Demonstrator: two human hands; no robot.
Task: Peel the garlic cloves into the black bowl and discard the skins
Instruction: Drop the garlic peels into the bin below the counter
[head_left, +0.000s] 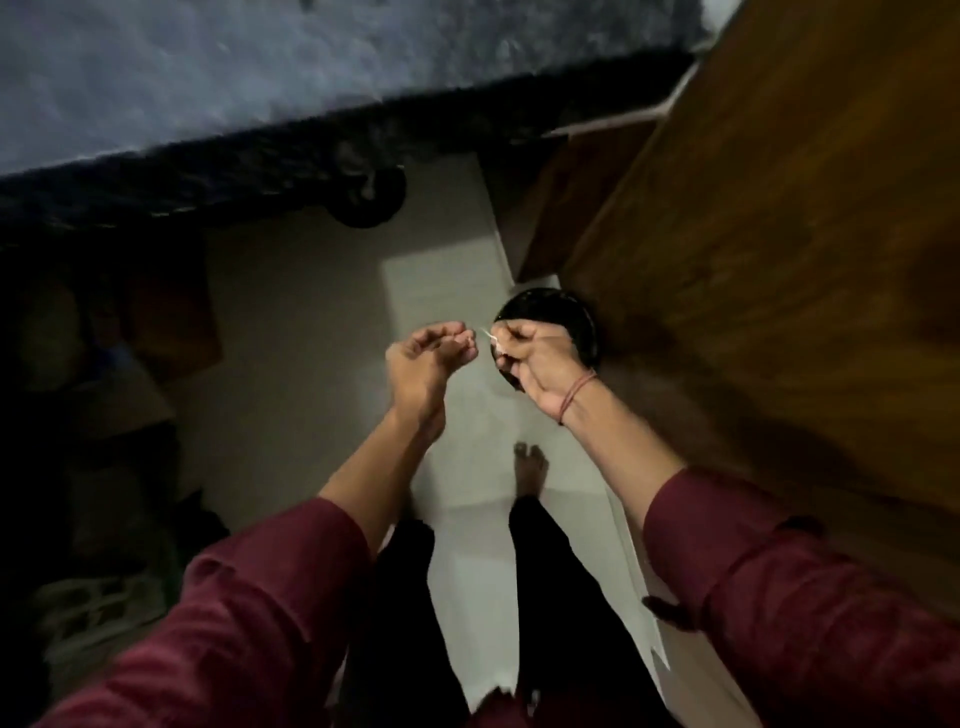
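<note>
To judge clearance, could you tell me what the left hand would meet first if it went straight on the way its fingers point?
Most likely the pale garlic piece pinched by the right hand, just ahead of the left hand; the black bowl lies beyond that. Depth is hard to judge.

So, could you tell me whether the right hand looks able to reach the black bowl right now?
Probably yes: the right hand, pinching garlic skin, is right by the black bowl on the wooden table, nothing visible between them.
</note>
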